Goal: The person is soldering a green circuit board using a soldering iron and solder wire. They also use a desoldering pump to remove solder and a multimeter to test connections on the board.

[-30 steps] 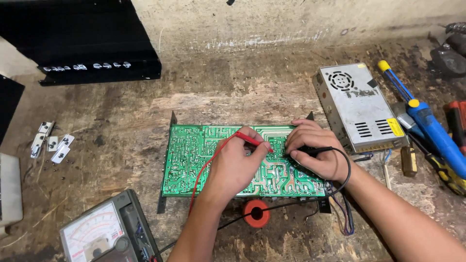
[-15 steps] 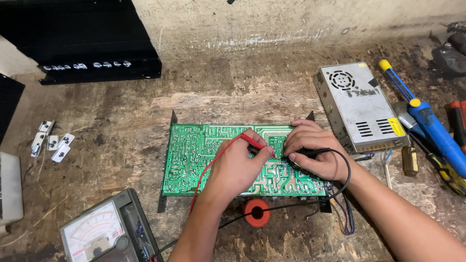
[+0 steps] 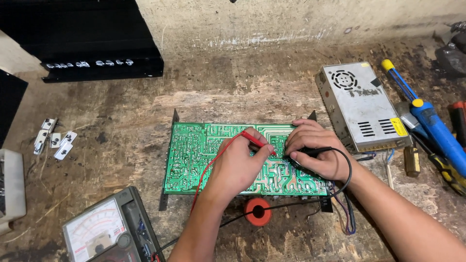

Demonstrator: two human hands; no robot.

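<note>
On bench: green circuit board; left hand pinching red probe; right hand gripping black probe; yellow label on grey metal box.

A green circuit board lies flat, solder side up, in the middle of the worn counter, with black brackets at its corners. A red probe slants down onto its traces near the middle. Just beside it, a black probe lies low across the board's right part, tip toward the red one.
</note>
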